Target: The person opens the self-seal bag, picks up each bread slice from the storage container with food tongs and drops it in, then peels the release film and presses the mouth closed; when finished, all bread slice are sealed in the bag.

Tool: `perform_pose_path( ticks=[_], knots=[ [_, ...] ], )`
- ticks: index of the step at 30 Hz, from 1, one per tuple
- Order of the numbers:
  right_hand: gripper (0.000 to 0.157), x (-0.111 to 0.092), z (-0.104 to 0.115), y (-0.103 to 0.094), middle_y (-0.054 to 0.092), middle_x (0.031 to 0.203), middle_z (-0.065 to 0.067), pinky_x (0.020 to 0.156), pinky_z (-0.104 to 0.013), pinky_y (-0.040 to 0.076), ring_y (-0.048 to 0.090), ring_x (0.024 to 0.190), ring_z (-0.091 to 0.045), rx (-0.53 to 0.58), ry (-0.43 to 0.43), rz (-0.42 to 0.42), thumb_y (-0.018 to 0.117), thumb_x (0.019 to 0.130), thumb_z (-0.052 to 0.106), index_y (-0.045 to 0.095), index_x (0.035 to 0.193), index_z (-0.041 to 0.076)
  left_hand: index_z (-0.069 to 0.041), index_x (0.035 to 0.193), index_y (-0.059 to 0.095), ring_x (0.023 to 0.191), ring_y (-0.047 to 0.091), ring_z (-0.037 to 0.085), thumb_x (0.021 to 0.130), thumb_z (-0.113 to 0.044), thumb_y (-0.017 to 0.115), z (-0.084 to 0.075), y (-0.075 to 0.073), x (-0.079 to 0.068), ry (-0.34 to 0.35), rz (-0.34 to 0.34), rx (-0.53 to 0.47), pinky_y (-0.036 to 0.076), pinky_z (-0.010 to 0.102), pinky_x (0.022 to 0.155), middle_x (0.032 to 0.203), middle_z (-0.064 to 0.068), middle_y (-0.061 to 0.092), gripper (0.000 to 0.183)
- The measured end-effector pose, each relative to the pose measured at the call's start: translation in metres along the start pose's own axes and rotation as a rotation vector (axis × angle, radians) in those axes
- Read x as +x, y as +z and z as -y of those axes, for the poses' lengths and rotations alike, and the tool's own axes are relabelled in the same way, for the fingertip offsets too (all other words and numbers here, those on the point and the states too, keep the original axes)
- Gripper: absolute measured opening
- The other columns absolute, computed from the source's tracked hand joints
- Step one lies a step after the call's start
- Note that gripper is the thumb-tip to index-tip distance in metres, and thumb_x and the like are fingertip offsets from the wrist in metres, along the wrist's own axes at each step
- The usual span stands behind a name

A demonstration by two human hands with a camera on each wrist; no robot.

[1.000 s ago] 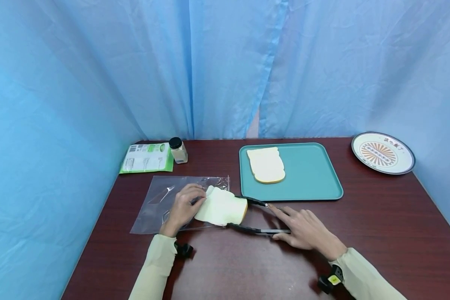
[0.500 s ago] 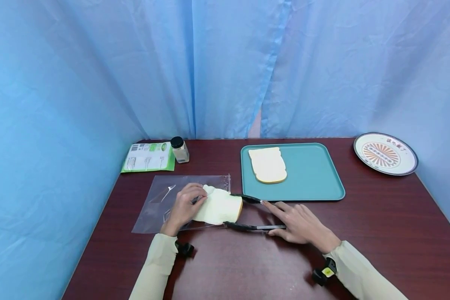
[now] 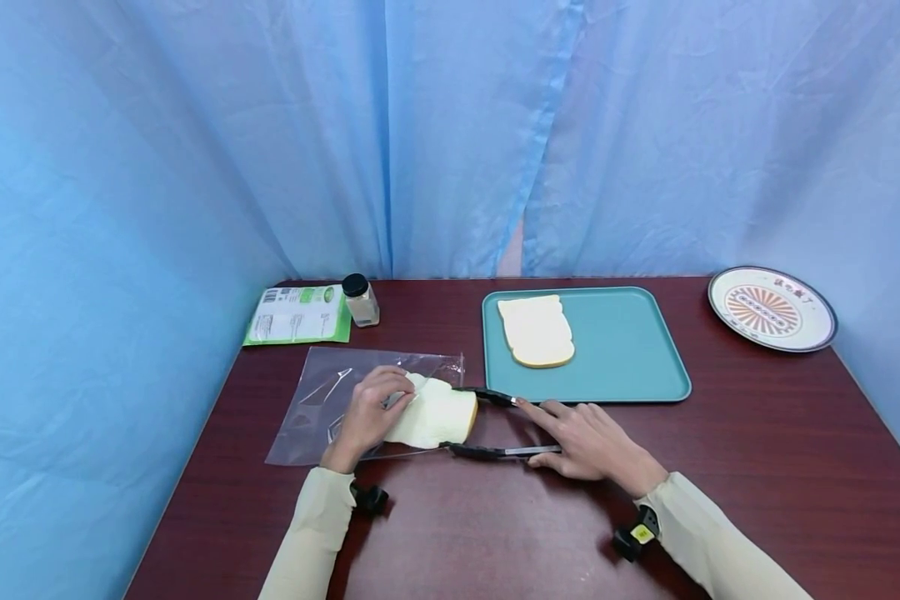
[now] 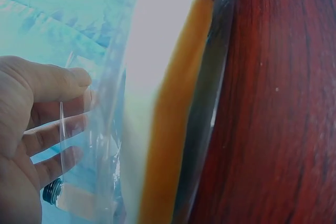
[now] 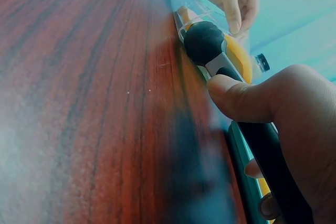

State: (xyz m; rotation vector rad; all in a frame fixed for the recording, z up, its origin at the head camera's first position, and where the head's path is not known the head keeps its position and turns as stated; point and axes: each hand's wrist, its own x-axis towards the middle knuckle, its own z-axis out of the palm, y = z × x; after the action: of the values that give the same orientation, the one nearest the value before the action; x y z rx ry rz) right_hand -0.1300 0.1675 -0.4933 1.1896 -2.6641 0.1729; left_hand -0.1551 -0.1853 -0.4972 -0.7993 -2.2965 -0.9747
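A transparent plastic bag (image 3: 311, 417) lies flat at the table's left. My left hand (image 3: 366, 415) pinches the film of the bag near its mouth between thumb and fingers; in the left wrist view the film (image 4: 73, 124) runs between thumb and fingertips. Partly inside the bag is a slice of bread (image 3: 437, 418), its brown crust (image 4: 176, 106) showing close up. My right hand (image 3: 588, 442) holds tongs (image 3: 497, 397), whose black tips grip the slice at two opposite edges. In the right wrist view, the thumb lies along the tongs' handle (image 5: 262, 142).
Behind the right hand is a green tray (image 3: 622, 350) bearing another bread slice (image 3: 536, 332). A patterned plate (image 3: 772, 308) sits at the back right. At the back left are a white and green packet (image 3: 297, 315) and a black-lidded jar (image 3: 362, 302). Blue curtains (image 3: 450, 142) surround the table.
My right hand and the tongs have moved left, carrying the bread slice further into the bag. The left hand has stayed nearly still on the film.
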Motion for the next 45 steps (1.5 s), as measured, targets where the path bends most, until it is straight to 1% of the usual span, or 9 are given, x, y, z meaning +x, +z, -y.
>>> perform_pose_path(
  ticks=[9, 14, 19, 23, 26, 34, 41, 45],
  knots=[
    [0.084, 0.003, 0.002, -0.004, 0.070, 0.108, -0.003, 0.044, -0.024, 0.037, 0.036, 0.047, -0.006, 0.004, 0.014, 0.043, 0.073, 0.080, 0.062, 0.049, 0.147, 0.017, -0.003, 0.080, 0.075, 0.094, 0.070, 0.030, 0.075, 0.007, 0.082, -0.002, -0.001, 0.000, -0.021, 0.004, 0.002, 0.059, 0.045, 0.087, 0.082, 0.008, 0.075, 0.012],
    [0.083, 0.005, 0.004, -0.006, 0.070, 0.109, -0.004, 0.043, -0.024, 0.036, 0.034, 0.046, -0.006, -0.006, 0.016, 0.059, 0.072, 0.081, 0.062, 0.049, 0.147, 0.017, -0.004, 0.080, 0.076, 0.095, 0.069, 0.028, 0.074, 0.005, 0.082, -0.002, -0.001, 0.001, -0.022, 0.001, 0.008, 0.059, 0.044, 0.086, 0.083, 0.008, 0.075, 0.012],
    [0.084, 0.005, 0.004, -0.007, 0.070, 0.111, -0.005, 0.044, -0.023, 0.037, 0.035, 0.046, -0.006, -0.011, 0.013, 0.047, 0.073, 0.081, 0.063, 0.049, 0.147, 0.017, -0.003, 0.080, 0.076, 0.094, 0.070, 0.030, 0.074, 0.007, 0.082, -0.001, -0.001, 0.000, -0.017, -0.003, 0.003, 0.059, 0.044, 0.084, 0.082, 0.008, 0.075, 0.013],
    [0.084, 0.006, 0.005, -0.007, 0.070, 0.110, -0.005, 0.046, -0.025, 0.041, 0.039, 0.048, -0.007, -0.008, 0.005, 0.023, 0.074, 0.080, 0.062, 0.051, 0.147, 0.017, -0.003, 0.080, 0.076, 0.095, 0.070, 0.030, 0.075, 0.006, 0.082, -0.002, -0.001, 0.000, -0.026, 0.005, 0.003, 0.059, 0.043, 0.084, 0.082, 0.007, 0.076, 0.012],
    [0.083, 0.008, 0.005, -0.008, 0.070, 0.110, -0.005, 0.047, -0.025, 0.043, 0.042, 0.049, -0.008, -0.003, 0.001, 0.020, 0.074, 0.080, 0.061, 0.051, 0.146, 0.016, -0.003, 0.080, 0.076, 0.096, 0.070, 0.030, 0.075, 0.005, 0.081, -0.004, -0.001, 0.001, -0.034, 0.015, 0.008, 0.059, 0.044, 0.086, 0.082, 0.008, 0.076, 0.012],
    [0.084, 0.011, 0.002, -0.010, 0.070, 0.111, -0.004, 0.046, -0.026, 0.043, 0.043, 0.045, -0.010, -0.036, 0.020, 0.038, 0.073, 0.080, 0.062, 0.049, 0.148, 0.018, -0.003, 0.080, 0.075, 0.096, 0.070, 0.032, 0.075, 0.007, 0.080, -0.002, -0.002, 0.002, -0.016, 0.010, -0.011, 0.058, 0.044, 0.089, 0.081, 0.009, 0.075, 0.012],
    [0.084, 0.017, 0.004, -0.010, 0.069, 0.113, -0.005, 0.045, -0.027, 0.041, 0.044, 0.046, -0.012, -0.022, 0.019, 0.057, 0.071, 0.082, 0.063, 0.048, 0.149, 0.018, -0.004, 0.080, 0.075, 0.096, 0.070, 0.030, 0.075, 0.006, 0.081, -0.002, -0.001, 0.001, -0.027, 0.010, -0.003, 0.059, 0.044, 0.089, 0.083, 0.008, 0.076, 0.013],
    [0.083, 0.021, 0.006, -0.009, 0.069, 0.112, -0.005, 0.045, -0.028, 0.041, 0.045, 0.047, -0.013, -0.027, 0.005, 0.044, 0.070, 0.082, 0.064, 0.049, 0.148, 0.018, -0.004, 0.080, 0.075, 0.096, 0.070, 0.031, 0.074, 0.007, 0.081, -0.004, -0.001, 0.001, -0.032, 0.010, -0.027, 0.059, 0.044, 0.088, 0.083, 0.009, 0.076, 0.014]
  ],
)
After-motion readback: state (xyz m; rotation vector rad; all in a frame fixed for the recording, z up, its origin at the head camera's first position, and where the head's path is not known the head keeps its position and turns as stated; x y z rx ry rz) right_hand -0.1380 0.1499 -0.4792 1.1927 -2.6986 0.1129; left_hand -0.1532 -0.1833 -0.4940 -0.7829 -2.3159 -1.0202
